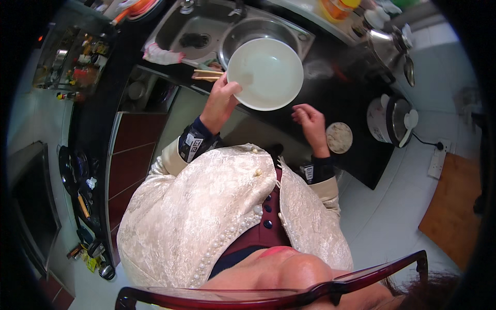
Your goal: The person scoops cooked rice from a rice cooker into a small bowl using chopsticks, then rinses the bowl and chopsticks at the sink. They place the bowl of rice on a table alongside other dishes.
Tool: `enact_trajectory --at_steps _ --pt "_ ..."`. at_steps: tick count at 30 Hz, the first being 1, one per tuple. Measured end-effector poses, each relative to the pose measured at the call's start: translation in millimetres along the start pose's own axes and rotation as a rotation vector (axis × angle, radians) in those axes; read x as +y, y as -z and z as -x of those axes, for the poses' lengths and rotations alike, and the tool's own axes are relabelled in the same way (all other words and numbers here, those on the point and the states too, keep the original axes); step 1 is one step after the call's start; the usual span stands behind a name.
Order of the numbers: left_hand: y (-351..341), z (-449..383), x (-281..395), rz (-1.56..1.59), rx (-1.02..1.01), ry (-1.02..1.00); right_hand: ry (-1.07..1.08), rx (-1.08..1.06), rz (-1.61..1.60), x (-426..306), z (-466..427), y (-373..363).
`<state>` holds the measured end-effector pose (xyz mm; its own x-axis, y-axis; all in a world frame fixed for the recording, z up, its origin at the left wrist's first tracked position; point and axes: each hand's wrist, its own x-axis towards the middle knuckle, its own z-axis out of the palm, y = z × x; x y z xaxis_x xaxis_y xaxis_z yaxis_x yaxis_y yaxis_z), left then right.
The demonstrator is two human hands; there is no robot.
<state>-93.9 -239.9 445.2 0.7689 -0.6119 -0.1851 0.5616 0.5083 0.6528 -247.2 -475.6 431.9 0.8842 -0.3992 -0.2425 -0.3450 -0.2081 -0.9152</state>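
Observation:
My left hand (223,100) grips the rim of a large white bowl (267,73), thumb on the inner side. The bowl's pale inside faces the camera; whether it holds liquid I cannot tell. It overlaps the round basin of the steel sink (255,29). Wooden chopsticks (207,75) lie beside my left hand; whether the hand holds them is unclear. To the right of the bowl, my right hand (309,122) hovers with fingers curled and nothing visible in it. A small bowl of white food, seemingly rice (339,138), stands on the black counter (360,159) near my right wrist.
A rice cooker (381,120) with a white spoon on its lid stands at the right, below a steel pot (383,46). Steam drifts over the counter. A white glove (162,54) lies on the sink's left edge. Pans (69,168) and bottles line the left counter.

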Motion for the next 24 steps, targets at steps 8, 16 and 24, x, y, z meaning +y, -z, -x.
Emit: enact_trajectory --at_steps 8,16,24 --pt "168.8 38.2 77.1 -0.012 0.307 -0.108 0.099 -0.138 0.262 0.8 -62.6 -172.5" --pt "254.0 3.9 121.9 -0.192 0.438 -0.216 0.185 0.114 0.33 4.0 -158.6 -209.2" --pt "296.0 -104.2 148.7 -0.325 0.503 -0.168 0.522 0.497 0.721 -16.5 -306.1 -201.9"
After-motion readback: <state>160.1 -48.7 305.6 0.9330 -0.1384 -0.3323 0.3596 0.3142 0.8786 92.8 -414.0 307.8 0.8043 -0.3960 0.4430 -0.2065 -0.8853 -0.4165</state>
